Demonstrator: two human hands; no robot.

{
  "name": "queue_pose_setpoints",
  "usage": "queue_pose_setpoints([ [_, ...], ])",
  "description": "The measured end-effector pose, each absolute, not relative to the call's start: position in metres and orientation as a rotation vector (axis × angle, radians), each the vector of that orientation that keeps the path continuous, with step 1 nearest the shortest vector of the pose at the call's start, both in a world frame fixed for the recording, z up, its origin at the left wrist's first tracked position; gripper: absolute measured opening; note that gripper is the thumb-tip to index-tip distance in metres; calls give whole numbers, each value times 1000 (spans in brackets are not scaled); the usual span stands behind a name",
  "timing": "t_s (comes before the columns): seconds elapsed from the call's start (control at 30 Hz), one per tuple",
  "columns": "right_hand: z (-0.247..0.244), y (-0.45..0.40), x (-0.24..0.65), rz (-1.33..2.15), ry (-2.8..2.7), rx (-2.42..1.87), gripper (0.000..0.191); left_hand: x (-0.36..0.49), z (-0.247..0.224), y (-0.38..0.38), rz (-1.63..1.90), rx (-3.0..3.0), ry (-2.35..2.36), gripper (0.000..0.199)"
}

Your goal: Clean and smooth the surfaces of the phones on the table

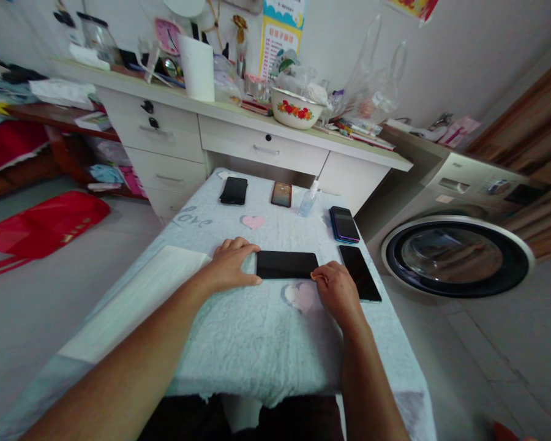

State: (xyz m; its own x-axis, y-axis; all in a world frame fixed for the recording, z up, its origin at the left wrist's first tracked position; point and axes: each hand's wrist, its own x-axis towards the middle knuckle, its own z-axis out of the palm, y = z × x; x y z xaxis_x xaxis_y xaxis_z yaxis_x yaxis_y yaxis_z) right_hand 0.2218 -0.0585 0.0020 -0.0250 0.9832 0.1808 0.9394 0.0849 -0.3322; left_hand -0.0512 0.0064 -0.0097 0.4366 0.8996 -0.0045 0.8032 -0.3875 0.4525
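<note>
A black tablet (287, 265) lies flat and sideways on the cloth-covered table (257, 349). At its left end is my left hand (233, 264), thumb and fingers spread against the edge. My right hand (337, 288) is closed at the tablet's lower right corner, pinching a small orange-brown piece whose nature I cannot make out. Just right of that hand lies a second dark tablet (360, 274). Beyond it sits a stack of phones (344, 224). Farther back are a clear spray bottle (308, 199), a brown phone-like item (281, 194) and black phones (234, 190).
A folded white sheet (138, 300) lies along the table's left side. Behind the table stands a white desk (266, 147) with a flowered bowl (296, 110) and a paper roll (196, 68). A washing machine (459, 184) is at the right, a red bag (50, 226) on the left floor.
</note>
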Motion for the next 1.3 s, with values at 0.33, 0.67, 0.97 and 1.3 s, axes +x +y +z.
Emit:
queue_pose_setpoints([
  [0.33, -1, -60, 231, 127, -1982, -1940, 20, -51, -9, 7, 337, 2319, 1453, 75],
  [0.67, 12, -60, 211, 91, -2162, -1965, 20, -52, -13, 8, 343, 2324, 1456, 74],
  [0.97, 16, -50, 184, 60, -2434, -1813, 16, -51, -11, 7, 343, 2314, 1454, 74],
  [1.3, 22, -40, 157, 91, -2651, -1600, 18, -51, -15, 8, 364, 2320, 1456, 75],
])
